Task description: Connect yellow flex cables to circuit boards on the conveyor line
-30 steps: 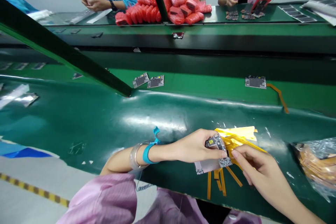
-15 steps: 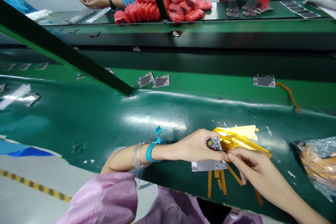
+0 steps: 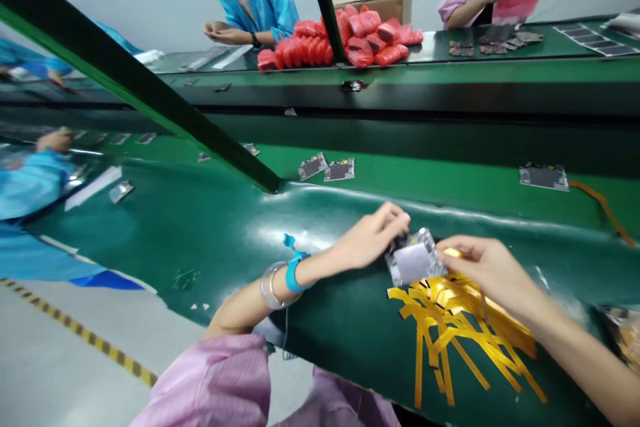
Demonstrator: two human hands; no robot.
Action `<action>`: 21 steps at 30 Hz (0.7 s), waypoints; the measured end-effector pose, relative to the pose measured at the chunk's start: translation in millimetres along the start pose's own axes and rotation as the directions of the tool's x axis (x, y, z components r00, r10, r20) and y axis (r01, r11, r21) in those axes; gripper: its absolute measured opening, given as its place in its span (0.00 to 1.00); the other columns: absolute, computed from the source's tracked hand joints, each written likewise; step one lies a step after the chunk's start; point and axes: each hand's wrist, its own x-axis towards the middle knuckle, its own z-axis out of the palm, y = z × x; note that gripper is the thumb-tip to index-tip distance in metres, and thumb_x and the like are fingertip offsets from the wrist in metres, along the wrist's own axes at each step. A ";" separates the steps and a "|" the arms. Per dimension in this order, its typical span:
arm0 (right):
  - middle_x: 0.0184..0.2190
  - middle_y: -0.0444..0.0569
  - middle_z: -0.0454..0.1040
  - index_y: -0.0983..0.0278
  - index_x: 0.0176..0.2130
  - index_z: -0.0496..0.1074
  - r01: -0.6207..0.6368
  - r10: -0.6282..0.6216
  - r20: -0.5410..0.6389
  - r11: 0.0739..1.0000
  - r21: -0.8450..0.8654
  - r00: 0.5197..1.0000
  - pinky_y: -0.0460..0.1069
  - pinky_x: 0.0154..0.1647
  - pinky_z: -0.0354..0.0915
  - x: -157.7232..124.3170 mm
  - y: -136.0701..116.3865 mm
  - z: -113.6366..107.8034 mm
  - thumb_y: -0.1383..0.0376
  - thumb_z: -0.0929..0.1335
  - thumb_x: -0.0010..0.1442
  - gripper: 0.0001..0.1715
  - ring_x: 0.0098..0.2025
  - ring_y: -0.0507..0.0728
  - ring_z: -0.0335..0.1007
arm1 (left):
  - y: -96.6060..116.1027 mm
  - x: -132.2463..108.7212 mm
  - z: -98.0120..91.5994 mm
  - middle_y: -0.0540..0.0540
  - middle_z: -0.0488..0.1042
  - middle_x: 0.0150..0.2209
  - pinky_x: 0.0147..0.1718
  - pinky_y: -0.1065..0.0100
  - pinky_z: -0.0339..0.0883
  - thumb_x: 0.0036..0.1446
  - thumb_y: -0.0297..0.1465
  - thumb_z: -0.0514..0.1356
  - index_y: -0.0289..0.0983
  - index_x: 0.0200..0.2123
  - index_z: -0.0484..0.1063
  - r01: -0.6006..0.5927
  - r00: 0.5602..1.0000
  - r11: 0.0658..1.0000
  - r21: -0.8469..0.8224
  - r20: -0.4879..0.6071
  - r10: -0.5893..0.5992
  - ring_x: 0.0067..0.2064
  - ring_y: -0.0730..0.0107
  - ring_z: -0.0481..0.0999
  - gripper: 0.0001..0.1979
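A circuit board (image 3: 411, 263) with a pale grey plate is held up, tilted, between my two hands. My left hand (image 3: 373, 237) has its fingers closed at the board's upper left corner. Thumb and fingers of my right hand (image 3: 493, 273) pinch the right edge, where a flex cable may also be caught; the fingers hide it. Below the board lies a loose pile of yellow-orange flex cables (image 3: 453, 337) on the green mat (image 3: 340, 320). A blue wrist strap (image 3: 294, 273) and a clear bangle (image 3: 270, 287) circle my left wrist.
Past the mat, the green belt (image 3: 430, 193) carries two boards (image 3: 340, 169) and one board with a flex cable (image 3: 544, 177). A slanting green post (image 3: 200, 130) crosses at left. Opposite are red wrapped bundles (image 3: 360, 40) and co-workers; a blue sleeve (image 3: 30, 180) reaches in at left.
My hands have lifted the board up and away from me, uncovering more of the cable pile. My left hand has shifted its grip to the corner. The whole view has swung left.
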 end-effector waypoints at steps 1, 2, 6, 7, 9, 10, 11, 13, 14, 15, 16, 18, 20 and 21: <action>0.36 0.50 0.83 0.63 0.37 0.81 0.042 -0.041 -0.068 0.999 0.002 0.997 0.55 0.44 0.73 17.4 -3.7 -9.5 0.57 0.73 0.57 0.13 0.40 0.61 0.79 | -14.4 10.8 -14.0 0.41 0.76 0.47 0.48 0.65 0.68 0.70 0.43 0.46 0.40 0.49 0.65 -0.036 0.991 0.994 0.103 -0.122 0.049 0.48 0.64 0.75 0.16; 0.37 0.51 0.83 0.63 0.37 0.81 0.091 -0.090 -0.146 0.996 -0.005 0.985 0.55 0.47 0.72 36.8 -7.4 -20.1 0.57 0.73 0.57 0.13 0.42 0.62 0.79 | -29.9 22.2 -29.3 0.39 0.74 0.52 0.53 0.63 0.67 0.69 0.40 0.48 0.39 0.51 0.64 -0.018 0.971 0.961 0.274 -0.223 0.082 0.54 0.62 0.74 0.15; 0.44 0.61 0.81 0.69 0.44 0.79 0.120 -0.155 -0.343 0.985 -0.121 0.927 0.58 0.50 0.69 113.0 -18.0 -58.6 0.59 0.72 0.60 0.18 0.47 0.65 0.77 | -86.6 63.7 -87.3 0.31 0.55 0.69 0.66 0.49 0.46 0.59 0.30 0.59 0.34 0.63 0.58 0.102 0.954 0.897 0.430 -0.297 0.034 0.72 0.48 0.49 0.29; 0.49 0.66 0.78 0.72 0.48 0.77 0.111 -0.171 -0.416 0.980 -0.163 0.893 0.60 0.53 0.66 125.0 -18.1 -64.6 0.58 0.71 0.61 0.21 0.52 0.68 0.74 | -96.5 71.8 -97.5 0.31 0.54 0.69 0.66 0.45 0.43 0.57 0.30 0.61 0.35 0.64 0.56 0.125 0.960 0.885 0.449 -0.280 0.007 0.72 0.45 0.46 0.33; 0.55 0.74 0.71 0.77 0.53 0.73 0.094 -0.216 -0.521 0.963 -0.251 0.826 0.63 0.57 0.60 133.3 -14.6 -69.6 0.59 0.70 0.63 0.27 0.59 0.72 0.66 | -110.1 85.4 -111.6 0.30 0.58 0.67 0.64 0.39 0.41 0.54 0.30 0.64 0.36 0.66 0.55 0.166 0.968 0.861 0.482 -0.246 -0.049 0.71 0.40 0.49 0.37; 0.57 0.74 0.69 0.77 0.54 0.72 0.091 -0.247 -0.546 0.951 -0.297 0.801 0.64 0.59 0.57 129.1 -11.4 -68.5 0.60 0.70 0.63 0.27 0.60 0.73 0.64 | -114.0 91.3 -116.3 0.30 0.61 0.66 0.63 0.37 0.41 0.52 0.31 0.66 0.37 0.65 0.57 0.182 0.970 0.849 0.495 -0.233 -0.073 0.69 0.38 0.52 0.38; 0.57 0.73 0.69 0.76 0.53 0.72 0.097 -0.281 -0.547 0.935 -0.341 0.788 0.65 0.60 0.56 119.7 -7.5 -64.8 0.61 0.69 0.63 0.25 0.61 0.73 0.62 | -116.3 96.7 -120.0 0.29 0.64 0.64 0.62 0.37 0.43 0.49 0.31 0.68 0.37 0.63 0.59 0.194 0.971 0.840 0.507 -0.223 -0.090 0.67 0.36 0.55 0.39; 0.53 0.64 0.73 0.69 0.48 0.76 0.134 -0.345 -0.486 0.899 -0.417 0.803 0.63 0.60 0.57 88.8 0.7 -51.4 0.63 0.70 0.63 0.16 0.59 0.70 0.64 | -116.9 106.5 -125.3 0.29 0.67 0.60 0.59 0.37 0.48 0.43 0.33 0.72 0.36 0.58 0.66 0.209 0.970 0.825 0.525 -0.216 -0.109 0.64 0.31 0.58 0.38; 0.50 0.59 0.75 0.65 0.44 0.77 0.168 -0.373 -0.420 0.878 -0.448 0.828 0.61 0.58 0.59 69.8 4.9 -42.6 0.64 0.70 0.62 0.10 0.57 0.68 0.66 | -115.5 110.6 -127.1 0.28 0.67 0.58 0.58 0.38 0.50 0.38 0.33 0.74 0.36 0.54 0.69 0.212 0.970 0.821 0.530 -0.219 -0.109 0.63 0.28 0.59 0.37; 0.44 0.53 0.78 0.62 0.39 0.78 0.207 -0.385 -0.326 0.860 -0.466 0.863 0.58 0.55 0.63 50.1 9.1 -33.2 0.65 0.72 0.60 0.05 0.52 0.65 0.70 | -113.1 113.9 -128.1 0.29 0.68 0.57 0.57 0.39 0.53 0.35 0.33 0.76 0.35 0.50 0.70 0.209 0.969 0.821 0.531 -0.225 -0.102 0.62 0.27 0.59 0.36; 0.40 0.49 0.78 0.60 0.36 0.78 0.260 -0.393 -0.201 0.839 -0.479 0.897 0.55 0.50 0.66 31.2 13.6 -23.8 0.66 0.73 0.60 0.02 0.47 0.62 0.73 | -109.7 116.0 -128.2 0.30 0.70 0.55 0.56 0.42 0.55 0.34 0.33 0.76 0.35 0.46 0.71 0.201 0.969 0.824 0.530 -0.233 -0.087 0.61 0.28 0.60 0.33; 0.39 0.48 0.78 0.59 0.38 0.77 0.364 -0.377 0.088 0.769 -0.525 0.922 0.54 0.45 0.68 -0.6 23.8 -7.1 0.67 0.69 0.65 0.05 0.43 0.60 0.73 | -99.4 115.6 -124.2 0.35 0.74 0.49 0.53 0.50 0.60 0.41 0.33 0.74 0.36 0.43 0.70 0.167 0.966 0.841 0.515 -0.254 -0.037 0.57 0.37 0.66 0.26; 0.38 0.49 0.76 0.60 0.39 0.75 0.390 -0.347 0.189 0.718 -0.576 0.919 0.55 0.44 0.68 -20.1 35.1 5.3 0.67 0.68 0.67 0.05 0.42 0.61 0.72 | -84.3 108.3 -114.1 0.40 0.76 0.43 0.48 0.59 0.64 0.53 0.33 0.68 0.37 0.44 0.67 0.124 0.959 0.861 0.494 -0.283 0.024 0.50 0.50 0.73 0.18; 0.39 0.49 0.76 0.60 0.39 0.74 0.382 -0.340 0.188 0.701 -0.602 0.921 0.55 0.44 0.68 -24.9 40.7 9.6 0.67 0.68 0.67 0.04 0.42 0.61 0.72 | -75.0 102.3 -107.0 0.43 0.77 0.42 0.46 0.63 0.64 0.57 0.33 0.65 0.38 0.45 0.66 0.100 0.951 0.871 0.482 -0.303 0.058 0.48 0.54 0.75 0.15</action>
